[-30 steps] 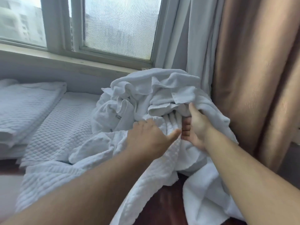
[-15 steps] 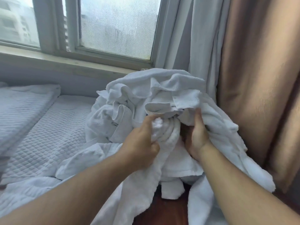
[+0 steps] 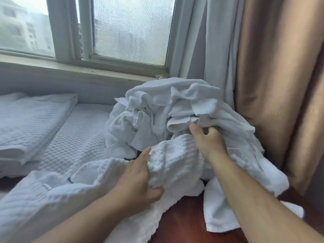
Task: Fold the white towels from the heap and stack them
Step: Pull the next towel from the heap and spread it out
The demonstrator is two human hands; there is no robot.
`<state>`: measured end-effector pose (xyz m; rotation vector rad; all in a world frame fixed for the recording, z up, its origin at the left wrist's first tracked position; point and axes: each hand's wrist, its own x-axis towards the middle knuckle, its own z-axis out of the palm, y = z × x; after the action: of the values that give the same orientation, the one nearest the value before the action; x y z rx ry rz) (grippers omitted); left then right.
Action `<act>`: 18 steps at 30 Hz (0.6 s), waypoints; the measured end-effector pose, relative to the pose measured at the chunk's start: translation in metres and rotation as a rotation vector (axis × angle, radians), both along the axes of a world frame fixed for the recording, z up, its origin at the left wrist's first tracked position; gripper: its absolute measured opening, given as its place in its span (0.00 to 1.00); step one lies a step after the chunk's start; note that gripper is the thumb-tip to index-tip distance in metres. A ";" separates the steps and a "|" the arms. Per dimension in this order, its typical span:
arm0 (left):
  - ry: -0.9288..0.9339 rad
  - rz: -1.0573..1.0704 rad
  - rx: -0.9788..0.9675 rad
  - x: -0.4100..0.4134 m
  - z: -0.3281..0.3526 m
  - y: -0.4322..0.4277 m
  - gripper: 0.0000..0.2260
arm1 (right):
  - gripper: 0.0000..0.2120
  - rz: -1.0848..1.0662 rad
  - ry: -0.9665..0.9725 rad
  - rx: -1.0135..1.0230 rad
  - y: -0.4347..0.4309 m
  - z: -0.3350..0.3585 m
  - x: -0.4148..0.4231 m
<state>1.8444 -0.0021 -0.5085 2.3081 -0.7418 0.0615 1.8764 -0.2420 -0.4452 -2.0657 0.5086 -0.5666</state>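
Both hands grip cloth: the left hand [image 3: 138, 179] bunches the waffle towel [image 3: 177, 160], and the right hand [image 3: 208, 140] pinches a fold in the heap [image 3: 163, 102] just beyond. Pulling now could drag tangled neighbours off the bench [image 3: 184, 221].

A single head-worn view looks forward and down from close above. It faces the towel heap [image 3: 166, 109], with the window [image 3: 129, 30] far left and the curtain [image 3: 280, 85] right.
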 end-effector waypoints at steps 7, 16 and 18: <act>0.007 0.014 0.088 -0.023 -0.004 0.011 0.38 | 0.24 0.038 0.260 0.102 0.038 -0.001 -0.028; -0.388 0.158 -0.137 -0.059 0.022 0.079 0.46 | 0.12 0.479 -0.408 0.618 0.101 0.056 -0.090; -0.571 0.096 -0.138 -0.067 0.029 0.081 0.47 | 0.13 0.450 -0.479 0.777 0.096 0.045 -0.119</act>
<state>1.7772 0.0793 -0.4796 2.2017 -0.8663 0.8156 1.7576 -0.1460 -0.4006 -1.1863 -0.0402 -0.4672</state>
